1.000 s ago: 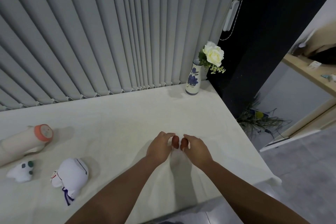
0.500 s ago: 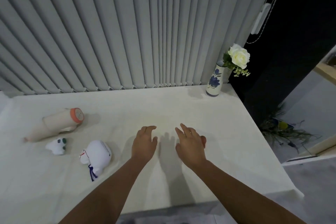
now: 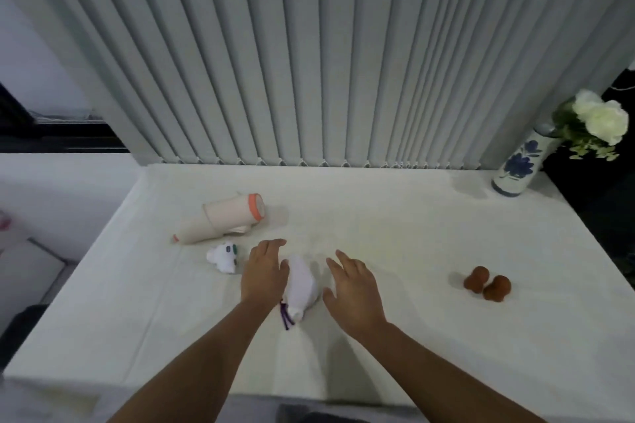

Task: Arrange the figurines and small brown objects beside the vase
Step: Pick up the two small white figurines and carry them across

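Note:
A white plush figurine with a purple cord [image 3: 301,288] lies on the white table [image 3: 412,336] between my hands. My left hand [image 3: 265,271] rests against its left side, fingers spread. My right hand [image 3: 354,288] hovers open just to its right, not touching it. A smaller white figurine with green spots [image 3: 224,256] lies left of my left hand. A beige cylindrical figurine with an orange ring [image 3: 223,221] lies on its side behind it. Two small brown objects [image 3: 486,283] sit side by side at the right. The blue-flowered vase [image 3: 517,168] with white roses stands at the far right corner.
Grey vertical blinds [image 3: 309,62] hang along the table's far edge. The table's right edge drops off just past the vase and the brown objects. A dark window strip [image 3: 58,134] and a lower white ledge lie to the left.
Both hands let go of the two brown objects, which now lie on the table at the right. The hands and the view moved left to the white plush figurine.

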A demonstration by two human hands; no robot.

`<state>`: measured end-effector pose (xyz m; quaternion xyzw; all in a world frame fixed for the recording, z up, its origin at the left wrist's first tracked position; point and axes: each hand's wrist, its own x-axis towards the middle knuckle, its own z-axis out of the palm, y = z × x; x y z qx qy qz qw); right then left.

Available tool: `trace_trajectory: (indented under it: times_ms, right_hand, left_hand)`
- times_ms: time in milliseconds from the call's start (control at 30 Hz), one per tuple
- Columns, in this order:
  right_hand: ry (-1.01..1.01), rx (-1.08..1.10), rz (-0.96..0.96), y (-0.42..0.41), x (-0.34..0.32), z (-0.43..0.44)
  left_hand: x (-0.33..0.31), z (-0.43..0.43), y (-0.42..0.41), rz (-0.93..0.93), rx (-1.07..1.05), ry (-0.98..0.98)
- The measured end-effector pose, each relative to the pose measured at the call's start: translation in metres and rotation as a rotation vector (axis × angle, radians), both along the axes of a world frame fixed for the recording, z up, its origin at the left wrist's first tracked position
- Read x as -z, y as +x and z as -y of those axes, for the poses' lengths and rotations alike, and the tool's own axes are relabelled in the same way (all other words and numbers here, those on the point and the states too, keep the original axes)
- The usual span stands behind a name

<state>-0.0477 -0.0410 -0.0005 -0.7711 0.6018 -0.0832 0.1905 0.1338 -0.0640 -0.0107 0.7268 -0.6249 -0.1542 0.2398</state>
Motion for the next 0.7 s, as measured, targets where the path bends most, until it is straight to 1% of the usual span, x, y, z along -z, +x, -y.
trace_trajectory:
  times_ms: [267,367,467,600,700]
  right_hand:
    - [-0.009,0.030,0.019,0.085,0.010,0.001]
    - [-0.040,0.066,-0.055,0.104,0.015,0.000]
    - [-0.034,0.101,-0.153,0.117,0.027,-0.001]
    - [-0.052,0.092,-0.257,0.124,0.037,-0.001]
    - [-0.061,0.074,-0.262,0.119,0.040,0.004]
  left_hand:
    - [0.017,-0.008,0.099,0.157,-0.006,-0.014]
    - [0.026,-0.010,0.127,0.222,0.007,-0.001]
    - [0.036,-0.012,0.146,0.277,0.043,0.052]
    - [0.045,-0.012,0.157,0.266,0.107,0.111]
    - [0.047,-0.012,0.156,0.230,0.126,0.123]
